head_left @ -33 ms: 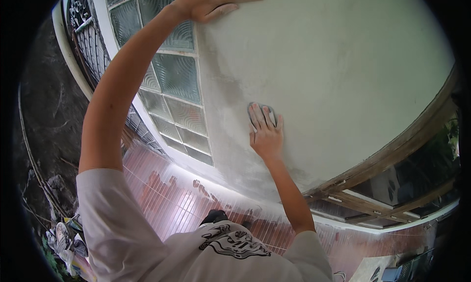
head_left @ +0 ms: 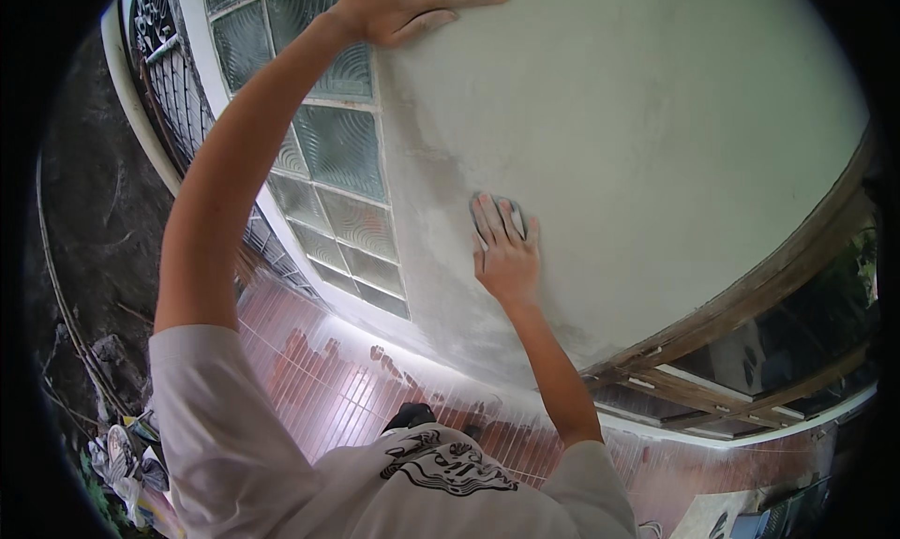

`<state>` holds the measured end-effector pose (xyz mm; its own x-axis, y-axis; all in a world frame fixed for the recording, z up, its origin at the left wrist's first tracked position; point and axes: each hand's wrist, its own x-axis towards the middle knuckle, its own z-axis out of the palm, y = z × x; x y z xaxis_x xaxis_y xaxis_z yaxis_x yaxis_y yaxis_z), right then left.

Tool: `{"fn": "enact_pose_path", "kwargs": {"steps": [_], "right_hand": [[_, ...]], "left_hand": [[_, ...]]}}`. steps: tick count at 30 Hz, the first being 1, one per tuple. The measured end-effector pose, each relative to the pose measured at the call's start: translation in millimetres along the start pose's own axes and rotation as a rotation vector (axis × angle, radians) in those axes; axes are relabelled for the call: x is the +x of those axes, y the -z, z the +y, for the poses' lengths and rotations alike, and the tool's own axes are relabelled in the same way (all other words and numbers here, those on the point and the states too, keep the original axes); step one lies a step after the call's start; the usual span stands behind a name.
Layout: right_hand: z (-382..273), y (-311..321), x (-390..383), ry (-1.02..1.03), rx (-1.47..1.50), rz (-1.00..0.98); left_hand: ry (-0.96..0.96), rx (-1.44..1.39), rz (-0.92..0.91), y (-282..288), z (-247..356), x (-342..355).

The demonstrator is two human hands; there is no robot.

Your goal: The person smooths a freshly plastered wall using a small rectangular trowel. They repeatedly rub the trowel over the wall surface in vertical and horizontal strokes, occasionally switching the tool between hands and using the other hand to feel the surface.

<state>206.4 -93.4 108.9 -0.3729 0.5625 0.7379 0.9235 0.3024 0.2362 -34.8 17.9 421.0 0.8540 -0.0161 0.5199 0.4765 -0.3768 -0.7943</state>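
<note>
A smooth pale grey-green plastered wall (head_left: pixel 637 145) fills the middle and right of the view. My right hand (head_left: pixel 506 262) lies on it low down, pressing a small dark grey piece of sandpaper (head_left: pixel 474 207) flat to the surface under dusty fingers. Most of the sandpaper is hidden by those fingers. High up, my left hand (head_left: pixel 398 12) rests with fingers spread on the wall beside the glass blocks, and it holds nothing. Darker grey patches and pale smears mark the plaster around both hands.
A glass-block window (head_left: pixel 339 145) borders the wall on the left, with a metal grille (head_left: pixel 173 80) beyond it. Wood-framed panes (head_left: pixel 712 398) stand at the right. Below, reddish floor tiles (head_left: pixel 309 380) carry white dust. Assorted clutter (head_left: pixel 127 464) lies at lower left.
My right hand and the sandpaper have shifted very slightly up and to the left on the wall. The left hand keeps its place.
</note>
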Motion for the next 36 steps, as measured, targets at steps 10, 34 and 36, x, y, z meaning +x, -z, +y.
{"fn": "enact_pose_path", "kwargs": {"steps": [10, 34, 36], "right_hand": [[-23, 32, 155, 0.061, 0.152, 0.284], [-31, 2, 113, -0.069, 0.005, 0.215], [-28, -4, 89, -0.091, -0.049, 0.23]], "left_hand": [[0.129, 0.049, 0.039, -8, 4, -6], [0.485, -0.085, 0.252, -21, 55, -18], [0.487, -0.108, 0.247, -21, 59, -22]]}}
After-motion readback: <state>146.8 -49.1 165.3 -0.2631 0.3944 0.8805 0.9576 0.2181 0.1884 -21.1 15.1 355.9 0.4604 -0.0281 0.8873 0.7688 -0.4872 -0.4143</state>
